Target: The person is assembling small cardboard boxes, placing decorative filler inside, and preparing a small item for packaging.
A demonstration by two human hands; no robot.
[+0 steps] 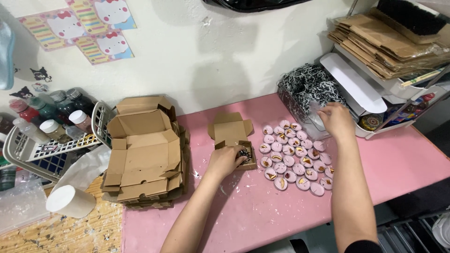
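Observation:
My left hand [225, 160] rests on a small open cardboard box [233, 132] on the pink table, its fingers pressing black-and-white shredded paper [244, 152] into the box. My right hand [336, 120] reaches to the back right, into a clear container [300, 110] piled with black-and-white shredded paper filler [309, 84]; whether its fingers hold any is hidden. Between the hands lie several small round pink candles [296, 157] in rows, some with orange decoration on top.
A stack of flat and half-folded cardboard boxes [145, 154] sits to the left. A white basket [51, 145] with bottles stands at far left, a white cup [70, 201] lies near it. Shelves with brown paper bags [384, 47] and a white box [361, 89] stand at right.

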